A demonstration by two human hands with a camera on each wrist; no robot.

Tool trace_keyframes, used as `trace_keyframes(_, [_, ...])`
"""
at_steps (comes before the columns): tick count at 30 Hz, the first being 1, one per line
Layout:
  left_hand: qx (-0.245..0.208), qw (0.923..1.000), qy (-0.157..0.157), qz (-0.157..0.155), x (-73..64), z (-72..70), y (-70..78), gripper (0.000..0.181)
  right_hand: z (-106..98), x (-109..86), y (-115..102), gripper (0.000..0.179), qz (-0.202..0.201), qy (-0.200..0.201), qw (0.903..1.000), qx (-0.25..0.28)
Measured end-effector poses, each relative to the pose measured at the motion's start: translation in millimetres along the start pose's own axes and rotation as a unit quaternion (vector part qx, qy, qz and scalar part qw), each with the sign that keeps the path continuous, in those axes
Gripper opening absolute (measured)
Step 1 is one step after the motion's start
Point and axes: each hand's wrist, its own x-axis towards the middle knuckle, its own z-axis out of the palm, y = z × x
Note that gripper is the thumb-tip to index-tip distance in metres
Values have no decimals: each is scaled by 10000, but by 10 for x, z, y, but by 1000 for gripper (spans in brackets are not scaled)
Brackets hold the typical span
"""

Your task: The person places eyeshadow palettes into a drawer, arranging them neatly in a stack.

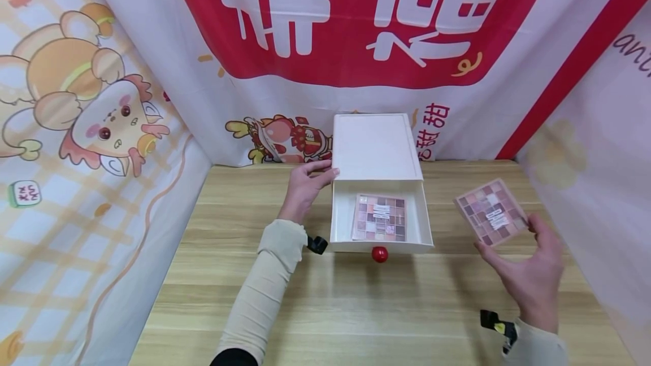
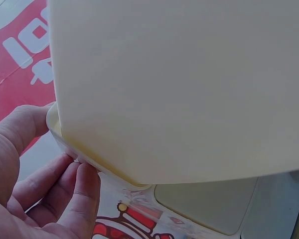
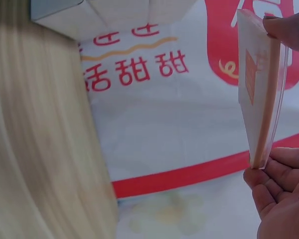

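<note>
A white drawer box (image 1: 376, 148) stands against the back cloth, its drawer (image 1: 422, 216) pulled out towards me. One eyeshadow palette (image 1: 380, 219) with a pink and brown grid lies flat inside the drawer. A round red knob (image 1: 379, 254) sits on the drawer front. My left hand (image 1: 304, 188) grips the casing's left front edge, thumb and fingers on either side of the rim in the left wrist view. Right of the box, my right hand (image 1: 536, 270) holds a second eyeshadow palette (image 1: 490, 212) in the air by its edges. Seen edge-on, this palette (image 3: 261, 94) is thin, with a clear cover.
The box and hands are over a wood-grain table (image 1: 213, 275). Printed cloth walls enclose it: a red and white back cloth (image 1: 351, 66), a cartoon cloth on the left (image 1: 168, 196) and a pale cloth on the right (image 1: 600, 196).
</note>
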Motion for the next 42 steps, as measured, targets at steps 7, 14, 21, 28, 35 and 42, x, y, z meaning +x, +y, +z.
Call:
trace_keyframes(7, [3,10000,-1,-25,0,-6,-7,41,24,38,-159,113,-439,-251,9987,99])
trace_keyframes(14, [6,10000,-9,16,-1,-8,-7,41,53,87,-262,116,-1008,-387,9939,231])
trace_keyframes(21, [2,10000,19,-27,-5,3,-6,40,82,144,-368,118,-1490,-727,9860,192])
trace_keyframes(28, [-81,10000,0,38,0,8,-8,39,133,234,-494,121,-2117,-1079,9712,146])
trace_keyframes(35, [-37,10000,3,40,-4,1,-10,40,194,285,-609,121,-2375,-1593,9582,-38])
trace_keyframes(42, [14,9999,25,106,-7,7,-11,38,297,356,-706,118,-2746,-1987,9406,-184])
